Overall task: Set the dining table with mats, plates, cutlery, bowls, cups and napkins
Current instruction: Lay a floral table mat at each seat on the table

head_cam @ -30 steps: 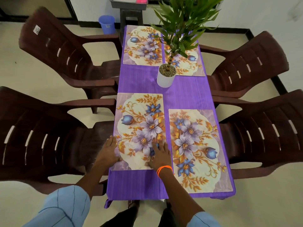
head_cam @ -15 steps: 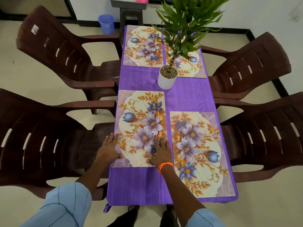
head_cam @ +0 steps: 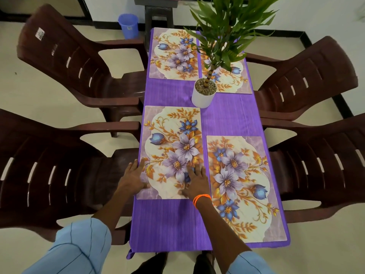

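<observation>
Head view: dining table under a purple cloth, seen from its near end, with four floral mats laid on it. Near-left mat lies flat at the table's left edge; the left hand presses its near-left edge with straight fingers, thumb on the mat, and the right hand, fingers spread flat, presses its near-right corner. Near-right mat lies just beside it, set nearer the table's near end. Far-left mat and far-right mat lie at the far end, the latter partly hidden by a potted plant in a white pot. Four brown chairs flank the table; a blue bucket stands on the far floor. Compared with one second ago, the near-left mat sits farther up the table, leaving more bare cloth at the near end, and both hands have travelled with it.
</observation>
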